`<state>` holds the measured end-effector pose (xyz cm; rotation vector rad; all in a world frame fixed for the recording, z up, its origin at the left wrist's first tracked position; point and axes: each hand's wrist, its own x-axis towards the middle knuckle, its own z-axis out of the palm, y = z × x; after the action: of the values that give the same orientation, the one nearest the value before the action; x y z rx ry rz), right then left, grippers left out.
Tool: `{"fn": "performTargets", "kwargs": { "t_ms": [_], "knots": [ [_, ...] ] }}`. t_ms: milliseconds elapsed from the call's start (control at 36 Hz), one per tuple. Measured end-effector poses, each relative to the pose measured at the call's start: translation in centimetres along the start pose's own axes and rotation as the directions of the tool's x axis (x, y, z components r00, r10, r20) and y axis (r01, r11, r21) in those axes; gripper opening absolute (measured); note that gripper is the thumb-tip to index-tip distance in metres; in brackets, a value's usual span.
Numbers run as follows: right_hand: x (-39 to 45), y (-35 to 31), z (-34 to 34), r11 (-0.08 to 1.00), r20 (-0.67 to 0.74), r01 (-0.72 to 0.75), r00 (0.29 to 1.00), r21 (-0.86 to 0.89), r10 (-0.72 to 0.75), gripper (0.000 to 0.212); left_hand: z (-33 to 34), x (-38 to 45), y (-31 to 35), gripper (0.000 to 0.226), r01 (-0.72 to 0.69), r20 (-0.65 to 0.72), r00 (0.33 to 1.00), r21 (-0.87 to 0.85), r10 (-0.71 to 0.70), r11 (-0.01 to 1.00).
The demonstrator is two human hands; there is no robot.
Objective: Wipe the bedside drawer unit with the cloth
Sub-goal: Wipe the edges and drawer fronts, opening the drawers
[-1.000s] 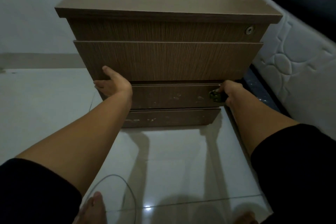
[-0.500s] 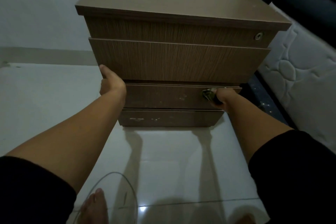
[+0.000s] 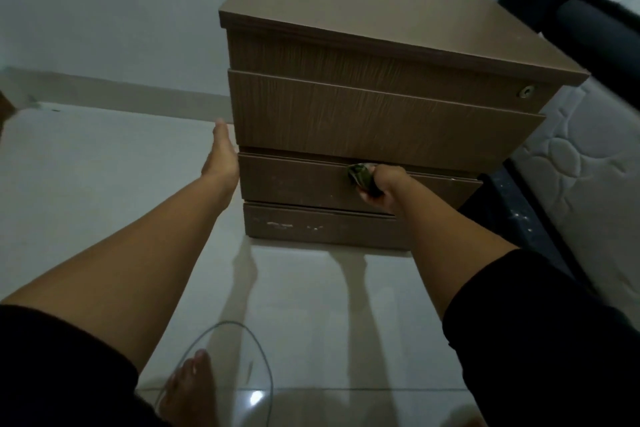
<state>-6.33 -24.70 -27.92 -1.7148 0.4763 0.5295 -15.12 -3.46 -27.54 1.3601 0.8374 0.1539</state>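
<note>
A brown wooden bedside drawer unit (image 3: 374,114) stands on the tiled floor in front of me, with a keyhole at its upper right. My right hand (image 3: 388,189) presses a small dark green cloth (image 3: 362,177) against the face of the third drawer (image 3: 294,180), near its middle. My left hand (image 3: 221,156) lies flat with fingers together against the unit's left side, at the height of that drawer. The bottom drawer front shows pale scuff marks.
A mattress (image 3: 581,177) and dark bed frame (image 3: 512,204) stand close on the right of the unit. A white wall runs behind it. A thin looped cable (image 3: 242,350) and my bare foot (image 3: 188,388) are on the glossy floor tiles (image 3: 104,177) below.
My right hand with the cloth has slid left along the third drawer front, from its right end toward the middle. My left hand has shifted from the drawer's corner onto the unit's side.
</note>
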Motion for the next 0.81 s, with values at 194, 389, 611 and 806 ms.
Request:
{"fn": "performTargets", "kwargs": {
  "t_ms": [194,389,611,806],
  "knots": [
    [-0.1,0.1,4.7,1.0,0.051,-0.026,0.998,0.01,0.025,0.031,-1.5,0.6,-0.6,0.069,-0.085,0.128,0.988,-0.052,0.091,0.995],
    [-1.0,-0.1,8.9,0.996,0.114,-0.059,0.992,0.064,0.051,0.033,-2.6,1.4,-0.9,0.069,-0.088,0.177,0.979,-0.075,0.1,0.993],
    [-1.3,0.0,13.3,0.994,0.2,-0.101,0.976,0.043,0.09,0.032,-3.6,2.1,-1.2,0.072,-0.086,0.219,0.971,-0.072,0.1,0.994],
    [-2.8,0.1,18.2,0.984,0.343,-0.161,0.931,0.08,0.125,0.026,-3.9,2.4,-2.0,0.07,-0.117,0.18,0.975,-0.075,0.129,0.99]
  ]
}}
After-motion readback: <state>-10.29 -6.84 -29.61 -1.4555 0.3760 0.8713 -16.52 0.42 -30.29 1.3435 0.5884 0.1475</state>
